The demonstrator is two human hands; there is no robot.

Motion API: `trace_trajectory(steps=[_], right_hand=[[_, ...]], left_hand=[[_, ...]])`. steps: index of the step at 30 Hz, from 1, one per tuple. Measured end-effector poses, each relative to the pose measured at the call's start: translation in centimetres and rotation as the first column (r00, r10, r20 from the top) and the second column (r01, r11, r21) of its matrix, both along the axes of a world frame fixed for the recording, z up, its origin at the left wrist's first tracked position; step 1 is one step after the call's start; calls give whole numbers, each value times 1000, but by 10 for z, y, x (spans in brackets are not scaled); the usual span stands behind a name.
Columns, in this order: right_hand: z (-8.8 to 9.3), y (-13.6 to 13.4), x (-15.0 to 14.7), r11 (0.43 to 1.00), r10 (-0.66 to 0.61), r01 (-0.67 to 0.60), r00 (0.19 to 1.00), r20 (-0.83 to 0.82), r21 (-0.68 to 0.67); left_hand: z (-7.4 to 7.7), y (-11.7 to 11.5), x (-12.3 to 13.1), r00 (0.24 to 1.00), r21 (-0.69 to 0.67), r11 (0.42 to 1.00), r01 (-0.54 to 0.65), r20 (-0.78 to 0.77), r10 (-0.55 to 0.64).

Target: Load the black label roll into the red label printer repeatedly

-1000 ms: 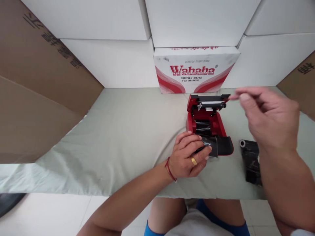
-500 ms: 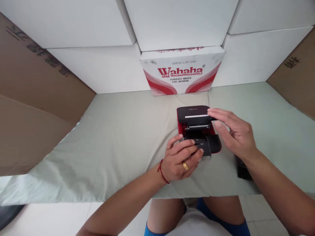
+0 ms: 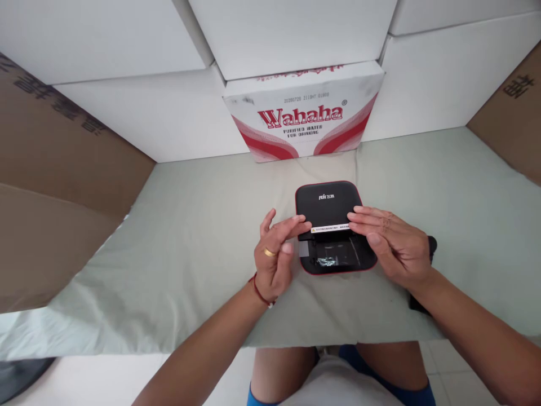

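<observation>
A small black printer (image 3: 329,208) with a red edge lies flat on the cloth, its lid with white lettering down. Across the lid's front edge runs a white warning label (image 3: 330,228). The front part has a see-through window (image 3: 336,252) with a shiny surface. My left hand (image 3: 276,248) is open, its fingertips on the lid's left side by the label. On the right side, my right hand (image 3: 393,239) lays its outstretched fingers on the lid and the label's end. Neither hand wraps around the printer.
Partly hidden behind my right wrist is a black object (image 3: 418,304). A Wahaha water carton (image 3: 304,118) stands behind the printer, before white boxes (image 3: 139,113). Brown cardboard (image 3: 63,141) flanks the left, with more at right. A green cloth (image 3: 190,254) covers the table.
The printer's raised lid has come down over the roller and inner bay. My left hand has let go of the dark flat piece at the front and shifted left onto the lid.
</observation>
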State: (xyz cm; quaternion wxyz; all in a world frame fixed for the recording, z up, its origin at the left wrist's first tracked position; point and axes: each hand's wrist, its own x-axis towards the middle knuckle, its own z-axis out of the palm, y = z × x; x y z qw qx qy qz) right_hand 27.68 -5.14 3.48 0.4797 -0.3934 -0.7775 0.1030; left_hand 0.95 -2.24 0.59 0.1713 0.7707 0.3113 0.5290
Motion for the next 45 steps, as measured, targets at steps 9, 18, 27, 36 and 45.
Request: trace_trajectory(steps=[9, 18, 27, 36, 45], right_hand=[[-3, -3, -4, 1000, -18, 17, 1000, 16, 17], [0, -22, -13, 973, 50, -71, 994, 99, 222], [-1, -21, -10, 959, 42, -80, 989, 143, 272], [42, -8, -3, 983, 177, -171, 977, 117, -63], [82, 57, -48, 815, 95, 408, 606, 790, -411]], left_hand=[[-12, 4, 0, 980, -135, 981, 136, 160, -114], [-17, 20, 4, 819, -552, 684, 476, 562, -117], [-19, 16, 9, 776, -586, 554, 591, 601, -193], [-37, 28, 4, 811, -560, 610, 560, 523, -264], [-36, 31, 13, 770, -567, 592, 572, 620, -150]])
